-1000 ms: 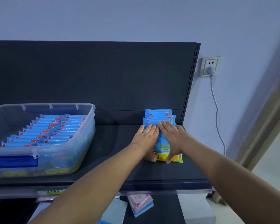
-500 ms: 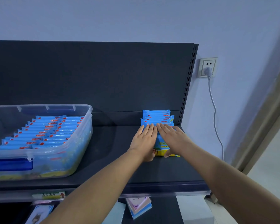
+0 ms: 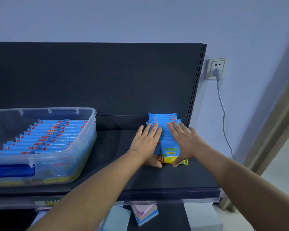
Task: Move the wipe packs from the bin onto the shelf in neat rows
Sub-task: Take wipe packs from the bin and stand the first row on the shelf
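A row of blue wipe packs stands on the dark shelf near its right end, running from the back panel toward me. My left hand lies flat against the row's left side, fingers spread, thumb under the front pack. My right hand lies flat against the right side, fingers apart. The front pack shows a yellow label between the hands. A clear plastic bin at the left holds two rows of the same blue packs.
The shelf's perforated upright stands just right of the row. A wall socket with a white cable hangs beyond it. Boxes lie on the lower shelf below. A door frame runs along the right edge.
Both hands were side by side on top of the row; they have spread apart to its left and right sides, uncovering the front pack's face.
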